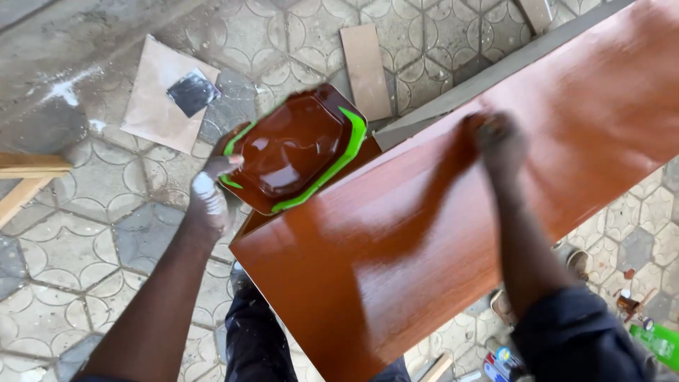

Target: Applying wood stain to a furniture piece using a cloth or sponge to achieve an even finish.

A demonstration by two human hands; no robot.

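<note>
My left hand (209, 194) grips the near edge of a green plastic tray (293, 148) holding glossy brown stain, raised beside the board's left end. A long wooden board (424, 205), wet and shiny reddish brown, runs diagonally from lower centre to the upper right. My right hand (498, 141), smeared with stain and blurred, presses on the board's upper middle; whatever it rubs with is hidden under the fingers.
Patterned grey paving lies below. A cardboard sheet (159, 92) with a dark square pad (192, 92) rests at upper left, a small wood offcut (366, 69) beyond the tray, timber pieces (25, 177) at far left. Bottles and cans (640, 325) sit at lower right.
</note>
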